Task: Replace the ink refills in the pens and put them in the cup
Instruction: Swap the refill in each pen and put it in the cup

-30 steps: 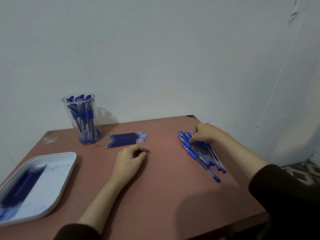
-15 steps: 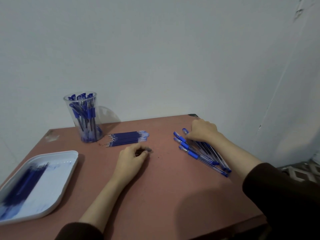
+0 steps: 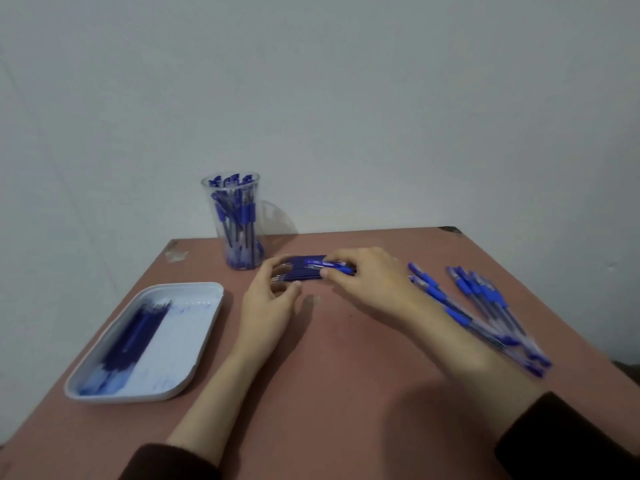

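Pen [image 3: 337,267] sits pinched in our right hand [image 3: 367,285], long axis roughly left-right, hovering right over the refill stack [image 3: 301,274], which lies on the worktop [image 3: 346,375] along the same line. Our left hand [image 3: 268,306] is just beside the stack's left end, fingers curled. With the blur we cannot tell whether it grips anything. Both hands are close together, and we judge that the left is nearer the pen's free end and best placed to grip it for the pull-apart. Cup [image 3: 237,223] stands upright just beyond the stack, nearer the left hand. The pen pile [image 3: 478,299] fans out beside our right forearm. Tray [image 3: 207,289] of loose refills is front-left.
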